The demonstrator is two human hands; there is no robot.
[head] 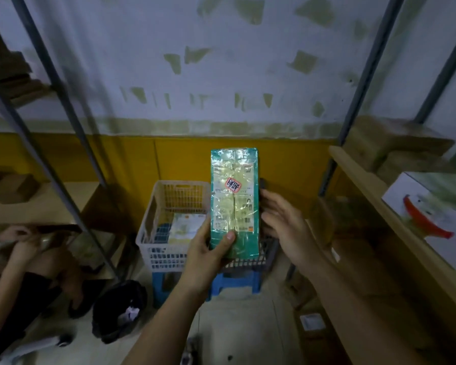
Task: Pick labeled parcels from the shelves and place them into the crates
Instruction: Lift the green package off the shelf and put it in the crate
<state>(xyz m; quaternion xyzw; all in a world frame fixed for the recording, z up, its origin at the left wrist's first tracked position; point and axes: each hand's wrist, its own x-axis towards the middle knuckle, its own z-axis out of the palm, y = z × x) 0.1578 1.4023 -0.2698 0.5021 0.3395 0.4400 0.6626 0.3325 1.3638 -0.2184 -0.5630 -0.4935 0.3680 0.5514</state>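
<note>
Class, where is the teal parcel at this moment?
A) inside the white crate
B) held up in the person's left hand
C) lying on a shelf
B: the left hand grips the lower end of the teal parcel, thumb across its front.

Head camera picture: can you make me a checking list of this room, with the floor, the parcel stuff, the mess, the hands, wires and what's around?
Surface: pale floor, dimly lit.
Job's things: green parcel, taped, with a red-edged sticker, held upright in front of the crates; white crate on a blue stool, holding a pale parcel; dark crate behind the green parcel.
Clutter: black bin on the floor.
Hands: left hand grips the green parcel's lower end, thumb on its front; right hand open beside its right edge, contact unclear.
Cables: nothing seen.
Surroundings: shelves on both sides; cardboard boxes; white box on the right; another person at left.
</note>
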